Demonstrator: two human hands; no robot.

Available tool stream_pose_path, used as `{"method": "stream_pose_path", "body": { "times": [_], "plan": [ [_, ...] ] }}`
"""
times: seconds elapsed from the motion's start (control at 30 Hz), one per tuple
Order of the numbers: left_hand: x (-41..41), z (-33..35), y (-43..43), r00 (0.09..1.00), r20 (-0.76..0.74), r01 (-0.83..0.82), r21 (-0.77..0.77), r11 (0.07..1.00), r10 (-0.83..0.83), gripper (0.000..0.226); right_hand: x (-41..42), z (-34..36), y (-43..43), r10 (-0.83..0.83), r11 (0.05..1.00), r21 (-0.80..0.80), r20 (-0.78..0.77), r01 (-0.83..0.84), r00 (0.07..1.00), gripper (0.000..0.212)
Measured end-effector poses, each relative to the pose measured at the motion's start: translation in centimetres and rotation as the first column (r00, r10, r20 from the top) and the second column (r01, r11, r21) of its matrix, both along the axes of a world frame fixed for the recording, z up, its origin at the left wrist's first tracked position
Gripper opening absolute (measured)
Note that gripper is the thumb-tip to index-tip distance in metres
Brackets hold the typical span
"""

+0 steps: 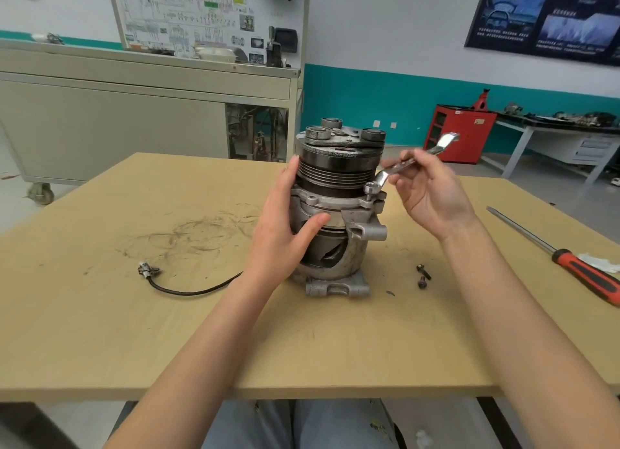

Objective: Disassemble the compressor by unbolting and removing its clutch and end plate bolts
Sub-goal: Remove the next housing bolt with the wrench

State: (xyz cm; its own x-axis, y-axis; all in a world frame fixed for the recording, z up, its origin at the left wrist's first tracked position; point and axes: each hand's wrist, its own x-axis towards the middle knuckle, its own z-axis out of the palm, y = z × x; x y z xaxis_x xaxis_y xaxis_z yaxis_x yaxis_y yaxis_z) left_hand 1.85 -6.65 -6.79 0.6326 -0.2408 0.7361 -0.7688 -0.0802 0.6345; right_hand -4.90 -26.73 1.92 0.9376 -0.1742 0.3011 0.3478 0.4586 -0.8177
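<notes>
The compressor (339,213) stands upright on the wooden table (167,314), with its black grooved pulley and clutch plate (342,139) on top. My left hand (285,223) lies flat against its left side, fingers straight. My right hand (432,193) pinches a silver wrench (412,161) whose ring end sits on a raised bolt (370,193) at the housing's right flange. Two loose bolts (423,276) lie on the table to the compressor's right.
A black cable with a connector (149,270) trails left from the compressor. A long screwdriver with a red-black handle (583,274) lies at the right edge. A grey cabinet (134,113) stands behind the table; a red tool cart (459,133) is farther back.
</notes>
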Motion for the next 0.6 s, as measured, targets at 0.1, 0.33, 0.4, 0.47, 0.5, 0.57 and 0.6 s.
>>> {"method": "stream_pose_path", "body": {
  "times": [0.1, 0.33, 0.4, 0.47, 0.5, 0.57, 0.6],
  "plan": [
    [0.0, -0.1, 0.0, 1.000, -0.013, 0.002, -0.004, 1.000, -0.002, 0.075, -1.9, 1.5, 0.0, -0.253, 0.952, -0.156, 0.088, 0.264, 0.964, 0.037],
    [0.1, -0.2, -0.1, 1.000, 0.020, -0.004, -0.017, 1.000, 0.004, 0.073, -4.6, 3.5, 5.3, -0.371, 0.169, -0.614, 0.685, 0.771, 0.627, 0.019],
    [0.2, -0.3, -0.1, 1.000, 0.029, -0.004, -0.022, 1.000, 0.004, 0.073, -4.4, 3.4, 6.9, -0.211, -0.135, -0.577, 0.811, 0.805, 0.546, 0.024],
    [0.2, -0.3, -0.1, 1.000, 0.027, -0.005, -0.018, 1.000, 0.006, 0.073, -4.2, 3.2, 7.8, -0.086, -0.310, -0.502, 0.861, 0.807, 0.502, 0.027],
    [0.2, -0.3, -0.1, 1.000, 0.027, -0.006, -0.015, 1.000, 0.007, 0.073, -4.2, 3.0, 8.2, -0.046, -0.354, -0.465, 0.875, 0.811, 0.481, 0.026],
    [0.3, -0.3, -0.2, 0.999, 0.034, -0.018, -0.006, 1.000, 0.018, 0.074, -4.2, 2.5, 8.8, 0.004, -0.436, -0.382, 0.904, 0.815, 0.427, 0.029],
    [0.3, -0.3, -0.2, 0.999, 0.035, -0.025, -0.001, 1.000, 0.025, 0.074, -4.1, 2.1, 9.1, 0.031, -0.484, -0.331, 0.919, 0.810, 0.394, 0.030]
  ]
}}
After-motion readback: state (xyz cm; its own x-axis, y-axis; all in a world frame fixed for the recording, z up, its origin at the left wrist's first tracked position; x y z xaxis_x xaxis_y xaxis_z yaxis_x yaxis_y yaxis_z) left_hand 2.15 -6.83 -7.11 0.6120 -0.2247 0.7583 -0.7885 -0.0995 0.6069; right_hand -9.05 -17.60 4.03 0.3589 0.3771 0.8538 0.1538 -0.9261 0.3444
